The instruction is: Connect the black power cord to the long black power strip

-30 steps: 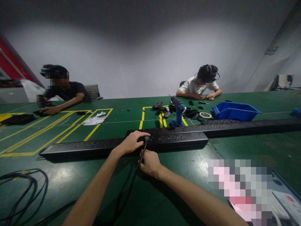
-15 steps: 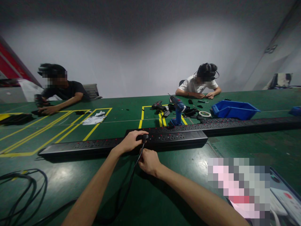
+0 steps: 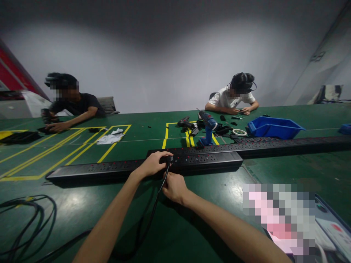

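Note:
A long black power strip [image 3: 109,171] with rows of sockets and small red marks lies across the green table in front of me. At its middle my left hand [image 3: 153,165] is closed around a black plug [image 3: 170,159] that sits against the socket face. From the plug a black cord [image 3: 156,204] runs down towards me, between my forearms. My right hand [image 3: 176,187] is a closed fist at the strip's near lower edge, just beside the cord. Its fingertips are hidden, so what they grip cannot be made out.
Behind lies a second long power strip [image 3: 268,146]. Beyond it stand a blue cordless drill [image 3: 207,128], a tape roll [image 3: 239,132] and a blue bin [image 3: 274,128]. Coiled cable [image 3: 38,215] lies at left, a phone [image 3: 333,226] at right. Two people sit across the table.
Both hands hold the same places on the plug and at the strip's edge. Only a very slight shift of the whole view shows.

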Action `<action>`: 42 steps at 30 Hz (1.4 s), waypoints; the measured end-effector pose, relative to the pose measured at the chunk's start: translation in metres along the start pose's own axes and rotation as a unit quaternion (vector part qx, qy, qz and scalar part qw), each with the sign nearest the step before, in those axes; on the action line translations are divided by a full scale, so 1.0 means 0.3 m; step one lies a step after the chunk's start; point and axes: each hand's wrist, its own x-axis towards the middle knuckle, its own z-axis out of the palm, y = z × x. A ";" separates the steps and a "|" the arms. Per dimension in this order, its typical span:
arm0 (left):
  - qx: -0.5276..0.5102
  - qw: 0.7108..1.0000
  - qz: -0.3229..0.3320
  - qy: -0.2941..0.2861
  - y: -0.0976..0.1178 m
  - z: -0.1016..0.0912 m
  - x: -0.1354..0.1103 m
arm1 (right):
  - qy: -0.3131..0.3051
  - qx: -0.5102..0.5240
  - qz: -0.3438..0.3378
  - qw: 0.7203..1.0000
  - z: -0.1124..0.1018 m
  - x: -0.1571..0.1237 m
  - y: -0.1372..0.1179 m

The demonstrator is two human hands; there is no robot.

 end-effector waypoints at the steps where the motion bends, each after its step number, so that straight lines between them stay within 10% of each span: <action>1: 0.003 1.000 0.002 0.004 -0.001 0.003 0.000 | 0.001 0.001 -0.002 1.000 -0.001 0.000 -0.001; 22: -0.064 0.994 -0.022 0.081 -0.025 0.061 -0.001 | -0.009 0.010 0.000 1.000 -0.015 0.000 -0.012; 32: -0.107 0.990 -0.030 0.085 -0.023 0.065 -0.001 | 0.122 0.150 0.027 0.981 -0.001 0.018 0.026; 42: -0.162 0.983 -0.024 0.085 -0.032 0.070 0.001 | 0.197 0.124 0.018 0.972 -0.154 0.067 0.035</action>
